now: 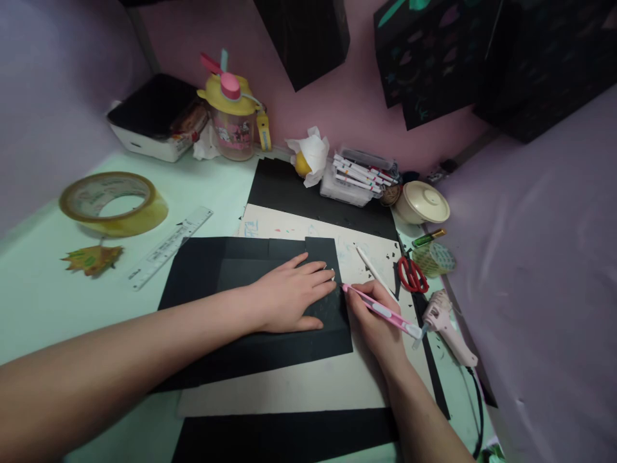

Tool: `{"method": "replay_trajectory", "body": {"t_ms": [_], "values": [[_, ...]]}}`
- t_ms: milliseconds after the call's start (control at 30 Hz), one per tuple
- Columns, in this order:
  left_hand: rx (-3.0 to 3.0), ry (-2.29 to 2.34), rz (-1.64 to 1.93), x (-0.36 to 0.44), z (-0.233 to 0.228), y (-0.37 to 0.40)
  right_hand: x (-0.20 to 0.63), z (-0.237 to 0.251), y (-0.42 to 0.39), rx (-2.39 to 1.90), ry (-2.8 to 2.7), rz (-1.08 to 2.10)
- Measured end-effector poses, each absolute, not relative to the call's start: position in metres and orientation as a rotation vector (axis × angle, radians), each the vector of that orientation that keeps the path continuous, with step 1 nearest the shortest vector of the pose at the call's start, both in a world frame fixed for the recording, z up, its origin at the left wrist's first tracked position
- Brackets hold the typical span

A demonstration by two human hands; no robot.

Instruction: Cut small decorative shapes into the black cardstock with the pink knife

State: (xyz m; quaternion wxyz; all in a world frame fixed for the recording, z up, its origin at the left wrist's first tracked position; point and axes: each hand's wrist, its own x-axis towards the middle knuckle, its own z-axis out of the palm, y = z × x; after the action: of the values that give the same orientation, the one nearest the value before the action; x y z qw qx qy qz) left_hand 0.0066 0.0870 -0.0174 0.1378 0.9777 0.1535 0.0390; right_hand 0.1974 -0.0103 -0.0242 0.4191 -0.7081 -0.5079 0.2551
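My left hand lies flat with fingers spread on a sheet of folded black card, pressing near its right end. In my right hand is a pink craft knife, gripped like a pen. Its dark tip meets the card's right part, close to my left fingertips. Small pale marks or cut-outs show by those fingertips, partly covered by them. Beneath the card lies a white board with scribbles and black scraps, and more black card sticks out below it. A white pen rests beyond my right hand.
To the left are a tape roll, a leaf and a clear ruler. A drinking bottle and a marker box stand behind. Red scissors and a corded glue gun lie right. Black card boxes hang above.
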Motion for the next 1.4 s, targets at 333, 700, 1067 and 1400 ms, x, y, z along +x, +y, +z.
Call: {"method": "replay_trajectory", "body": {"t_ms": [333,700,1067,1400], "values": [[2.831,0.436,0.146,0.0069,-0.0209,0.0871,0.1986,-0.0228,-0.0113,-1.774,-1.268,0.653],[2.83,0.419,0.113,0.0065,-0.0187,0.0882,0.1983,-0.025,-0.0106,-1.807,-1.282,0.603],[2.821,0.436,0.129,0.0064,-0.0184,0.0871,0.1974,-0.0239,-0.0104,-1.805,-1.26,0.619],[2.82,0.438,0.131,0.0058,-0.0193,0.0871,0.1965,-0.0229,-0.0101,-1.813,-1.286,0.581]]}}
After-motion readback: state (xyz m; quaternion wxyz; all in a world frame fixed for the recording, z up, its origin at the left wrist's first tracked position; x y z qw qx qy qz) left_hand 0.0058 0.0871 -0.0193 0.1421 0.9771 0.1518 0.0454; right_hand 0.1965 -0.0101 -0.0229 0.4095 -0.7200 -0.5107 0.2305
